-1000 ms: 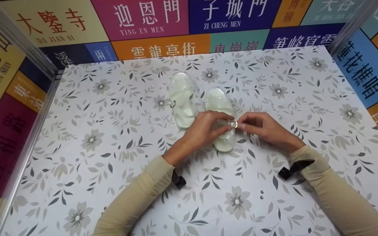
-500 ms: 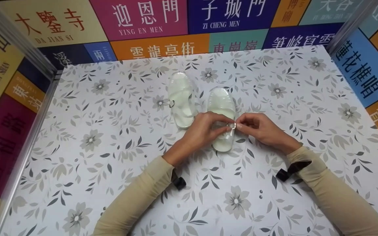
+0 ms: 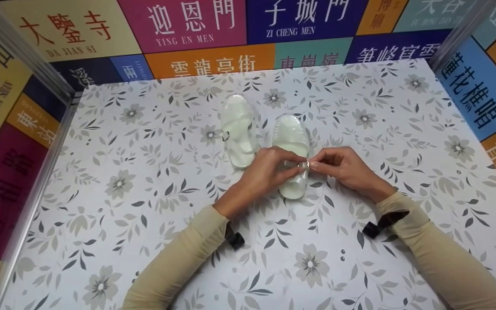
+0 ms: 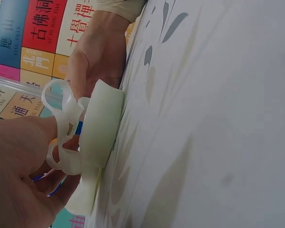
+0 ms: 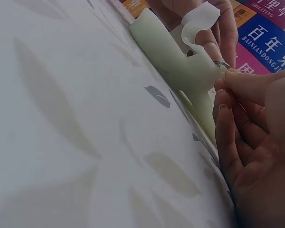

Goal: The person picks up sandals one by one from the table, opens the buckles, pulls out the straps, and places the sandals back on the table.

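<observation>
Two pale green, translucent sandals lie on the table in the head view: the left sandal (image 3: 236, 114) a little farther back, the right sandal (image 3: 290, 129) under my hands. My left hand (image 3: 269, 165) reaches over the right sandal and pinches its metal buckle (image 5: 222, 63) between thumb and forefinger. From the other side my right hand (image 3: 345, 170) pinches the strap tip beside the buckle, its other fingers curled below. In the left wrist view the sandal's looping straps (image 4: 61, 111) stand above the thick sole (image 4: 102, 128). Fingertips partly hide the buckle.
A floral-patterned cover (image 3: 187, 258) spreads over the table. Panels with coloured lettering (image 3: 196, 26) rise at the back and both sides. The left sandal's own buckle (image 3: 225, 136) sits out on its left side.
My right hand has moved slightly left, its fingertips closing up to the buckle. The buckle tilted and shifted slightly between my fingers, and the right sandal moved slightly right. The left sandal stays in place.
</observation>
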`<action>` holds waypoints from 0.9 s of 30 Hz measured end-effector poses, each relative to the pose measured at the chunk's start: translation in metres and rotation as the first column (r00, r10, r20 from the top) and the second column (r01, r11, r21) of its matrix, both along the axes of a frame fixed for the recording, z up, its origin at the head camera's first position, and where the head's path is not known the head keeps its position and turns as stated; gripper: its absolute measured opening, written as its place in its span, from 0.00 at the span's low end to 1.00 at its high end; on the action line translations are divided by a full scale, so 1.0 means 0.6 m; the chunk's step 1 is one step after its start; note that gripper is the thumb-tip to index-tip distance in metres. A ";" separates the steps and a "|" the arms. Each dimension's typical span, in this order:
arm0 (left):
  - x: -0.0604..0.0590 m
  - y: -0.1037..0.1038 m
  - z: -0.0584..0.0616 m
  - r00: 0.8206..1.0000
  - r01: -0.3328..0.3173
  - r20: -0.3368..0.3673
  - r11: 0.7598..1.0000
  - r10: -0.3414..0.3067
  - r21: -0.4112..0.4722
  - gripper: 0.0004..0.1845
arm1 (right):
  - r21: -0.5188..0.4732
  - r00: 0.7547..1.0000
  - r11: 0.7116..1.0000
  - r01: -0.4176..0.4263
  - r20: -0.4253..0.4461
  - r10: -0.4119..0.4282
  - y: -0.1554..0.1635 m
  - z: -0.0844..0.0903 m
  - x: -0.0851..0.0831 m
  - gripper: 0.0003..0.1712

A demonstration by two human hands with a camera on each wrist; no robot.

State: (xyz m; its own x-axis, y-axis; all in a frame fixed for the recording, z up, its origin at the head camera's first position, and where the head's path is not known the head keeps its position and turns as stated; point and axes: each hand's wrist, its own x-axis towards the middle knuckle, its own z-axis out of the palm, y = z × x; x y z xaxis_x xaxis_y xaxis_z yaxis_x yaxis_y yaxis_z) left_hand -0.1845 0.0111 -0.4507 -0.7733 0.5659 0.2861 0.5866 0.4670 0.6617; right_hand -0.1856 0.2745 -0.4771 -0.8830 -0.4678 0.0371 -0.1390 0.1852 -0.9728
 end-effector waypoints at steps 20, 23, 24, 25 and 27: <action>0.003 0.001 0.000 1.000 -0.018 -0.002 0.999 0.018 -0.036 0.12 | -0.055 0.997 0.997 -0.045 0.058 0.048 -0.006 -0.004 0.006 0.12; 0.003 0.001 0.001 1.000 -0.014 -0.005 0.999 0.014 -0.031 0.12 | -0.057 0.998 0.997 -0.044 0.052 0.047 -0.006 -0.004 0.005 0.11; 0.003 0.001 0.001 1.000 -0.012 -0.003 1.000 0.012 -0.027 0.12 | -0.056 0.997 0.997 -0.047 0.054 0.050 -0.005 -0.003 0.004 0.12; 0.003 0.001 0.001 1.000 -0.009 0.001 1.000 0.009 -0.024 0.12 | -0.053 0.997 0.997 -0.049 0.065 0.053 -0.004 -0.002 0.005 0.12; 0.003 0.002 0.000 1.000 -0.006 0.010 1.000 0.006 -0.025 0.11 | -0.040 0.994 0.998 -0.057 0.096 0.061 -0.001 0.003 0.005 0.13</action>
State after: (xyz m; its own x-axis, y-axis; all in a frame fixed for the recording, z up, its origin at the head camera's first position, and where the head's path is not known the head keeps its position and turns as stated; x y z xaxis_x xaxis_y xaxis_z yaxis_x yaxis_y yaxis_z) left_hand -0.1825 0.0121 -0.4507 -0.7796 0.5678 0.2641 0.5769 0.4870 0.6558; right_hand -0.1827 0.2739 -0.4754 -0.8543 -0.5189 -0.0291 -0.0531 0.1429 -0.9883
